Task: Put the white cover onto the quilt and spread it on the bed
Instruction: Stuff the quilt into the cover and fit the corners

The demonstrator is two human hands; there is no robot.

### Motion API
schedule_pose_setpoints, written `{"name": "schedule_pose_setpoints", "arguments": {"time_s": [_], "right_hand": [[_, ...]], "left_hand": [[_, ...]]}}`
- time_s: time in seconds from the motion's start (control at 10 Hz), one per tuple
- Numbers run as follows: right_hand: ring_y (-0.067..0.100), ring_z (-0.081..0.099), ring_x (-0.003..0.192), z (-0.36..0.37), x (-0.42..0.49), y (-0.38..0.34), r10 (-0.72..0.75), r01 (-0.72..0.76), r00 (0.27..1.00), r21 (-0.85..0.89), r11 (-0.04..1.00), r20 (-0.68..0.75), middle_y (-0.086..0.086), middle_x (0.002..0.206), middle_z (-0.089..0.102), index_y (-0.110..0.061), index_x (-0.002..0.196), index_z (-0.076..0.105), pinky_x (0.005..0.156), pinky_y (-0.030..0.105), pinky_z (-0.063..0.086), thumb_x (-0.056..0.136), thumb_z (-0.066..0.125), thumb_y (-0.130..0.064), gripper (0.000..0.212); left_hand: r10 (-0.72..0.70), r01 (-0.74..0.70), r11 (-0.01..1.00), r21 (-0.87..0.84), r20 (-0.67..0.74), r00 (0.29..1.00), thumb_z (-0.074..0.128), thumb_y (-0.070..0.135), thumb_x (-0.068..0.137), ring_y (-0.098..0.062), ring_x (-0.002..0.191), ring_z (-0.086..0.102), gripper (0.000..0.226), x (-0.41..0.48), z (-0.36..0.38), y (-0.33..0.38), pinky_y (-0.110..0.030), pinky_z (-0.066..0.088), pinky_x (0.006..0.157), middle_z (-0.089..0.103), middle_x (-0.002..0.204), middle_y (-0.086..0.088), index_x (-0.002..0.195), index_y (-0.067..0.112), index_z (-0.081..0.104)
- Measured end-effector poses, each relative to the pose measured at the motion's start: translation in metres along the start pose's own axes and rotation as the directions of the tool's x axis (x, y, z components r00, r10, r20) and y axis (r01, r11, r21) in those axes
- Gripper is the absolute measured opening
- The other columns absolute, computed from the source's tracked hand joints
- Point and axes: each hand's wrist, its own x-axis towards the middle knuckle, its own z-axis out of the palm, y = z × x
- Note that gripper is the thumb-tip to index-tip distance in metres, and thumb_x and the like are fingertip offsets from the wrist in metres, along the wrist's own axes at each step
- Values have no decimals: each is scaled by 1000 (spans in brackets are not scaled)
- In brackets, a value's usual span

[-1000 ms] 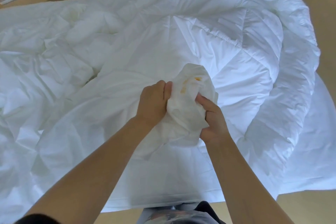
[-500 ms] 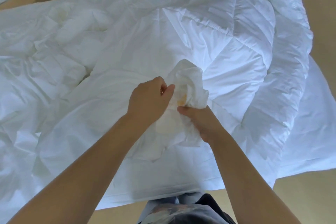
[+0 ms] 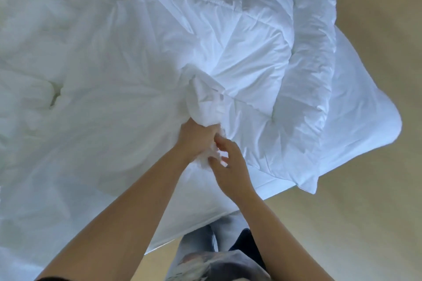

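The white quilt (image 3: 251,52), puffy and stitched in squares, lies bunched on the right half of the bed. The thin white cover (image 3: 80,80) lies crumpled over the left half and reaches the near edge. My left hand (image 3: 194,137) grips a bunched corner of white fabric (image 3: 205,102) that stands up above its fist, in the middle of the bed. My right hand (image 3: 228,166) is just below and right of the left wrist. Its fingers are loosely spread and touch the fabric hanging under the left hand. Whether they pinch it is blurred.
The bed's near edge (image 3: 194,230) runs diagonally in front of my legs (image 3: 205,246). Tan wooden floor (image 3: 354,212) lies to the right and below. A corner of the quilt (image 3: 308,187) hangs over the near right edge of the bed.
My left hand has closed round the bunched corner and taken it alone. My right hand has let go of it and dropped below the left wrist. The view has shifted right.
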Motion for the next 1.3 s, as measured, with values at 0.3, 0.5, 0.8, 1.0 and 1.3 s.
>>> {"name": "schedule_pose_setpoints", "arguments": {"time_s": [0.3, 0.5, 0.8, 1.0, 1.3], "right_hand": [[29, 35, 124, -108, 20, 113, 223, -438, 775, -248, 864, -591, 10, 134, 38, -9, 128, 47, 99, 34, 32, 86, 61, -21, 46], [32, 34, 134, -154, 44, 168, 641, -681, 567, 144, 718, -518, 11, 146, 33, -17, 149, 5, 108, 53, 31, 71, 75, -52, 110], [22, 57, 84, -128, 103, 104, 537, -398, 815, 461, 793, -220, 4, 93, 58, -10, 102, 48, 73, 32, 51, 87, 59, -21, 22], [19, 43, 65, -107, 134, 27, 362, -365, 926, 513, 777, 110, 3, 73, 51, -13, 84, 52, 61, 29, 43, 82, 51, -12, 2], [21, 43, 63, -80, 142, -35, 356, -439, 898, 505, 744, 256, 3, 66, 48, -8, 79, 53, 55, 27, 41, 88, 44, 3, 17]], "left_hand": [[85, -157, 937, 312, 231, 969, 62, 17, 86, -6, 53, 43, 35, 19, 97, -10, -15, 37, 52, 45, 57, 9, 59, 23, 41], [450, -557, 733, 390, 336, 827, 92, 5, 28, -17, 40, 55, 42, 64, 131, -19, -18, 42, 41, 54, 48, -2, 52, 11, 59], [86, -92, 943, 319, 32, 996, 65, 22, 88, -27, 98, 62, 21, 35, 147, 7, -39, 49, 87, 67, 102, -12, 105, 9, 64], [41, -46, 998, -48, -96, 995, 66, 10, 86, 0, 50, 58, 19, 23, 102, 25, -17, 47, 53, 61, 57, 9, 71, 20, 60], [50, -41, 972, -230, 35, 998, 60, 7, 63, -3, 56, 60, 16, 11, 44, 36, -15, 46, 52, 62, 61, 9, 78, 11, 62]]}}
